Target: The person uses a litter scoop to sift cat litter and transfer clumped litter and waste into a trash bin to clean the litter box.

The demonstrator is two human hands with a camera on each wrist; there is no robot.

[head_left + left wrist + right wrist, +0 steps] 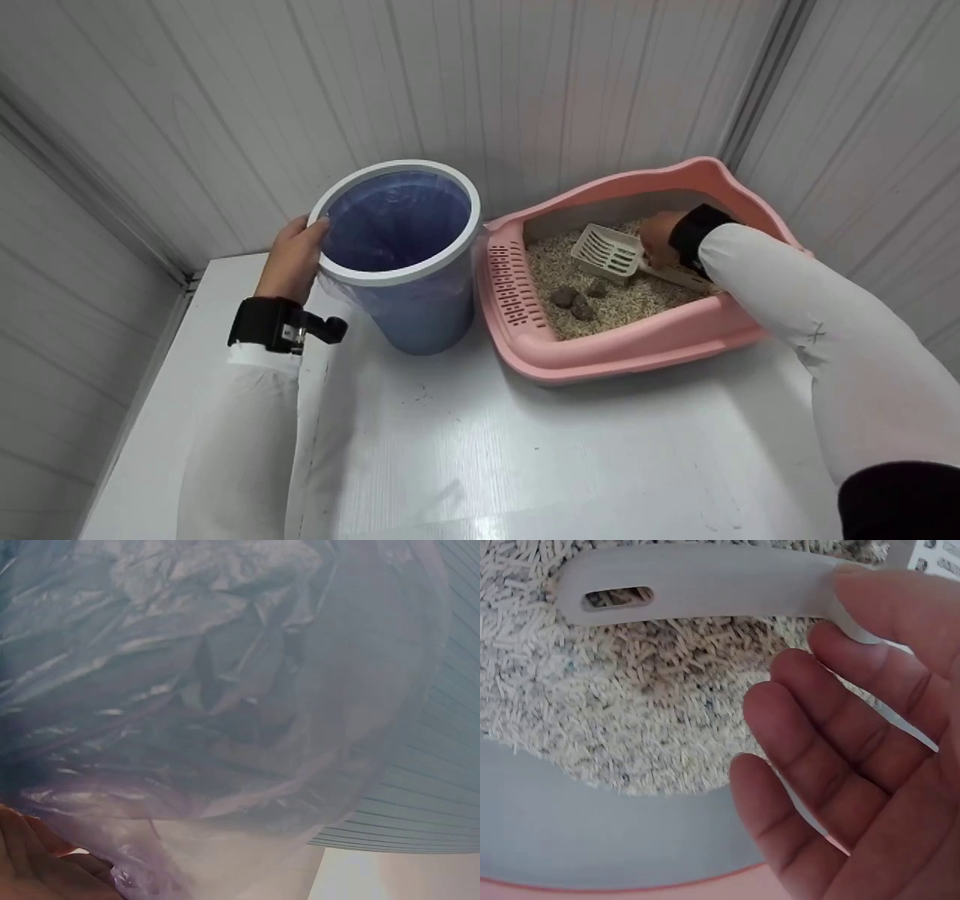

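1. The pink litter tray [622,352] sits right of the lined bin [397,247]; the scoop [607,251] lies on the litter inside it.
2. Step, as I judge it: taking up the scoop. The right hand [660,238] touches its handle [705,581], fingers [817,735] spread, grip not yet closed.
3. The left hand [294,259] holds the bin's rim.
4. Next calls for closing on the handle, then sliding under the 3 clumps [576,298].
5. The left wrist view shows only the bag liner [225,690].

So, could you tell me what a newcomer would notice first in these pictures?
The pink litter tray on the right, with dark clumps on pale litter. The right hand touches a white scoop lying there. At left, the left hand holds the rim of a blue-lined bin.
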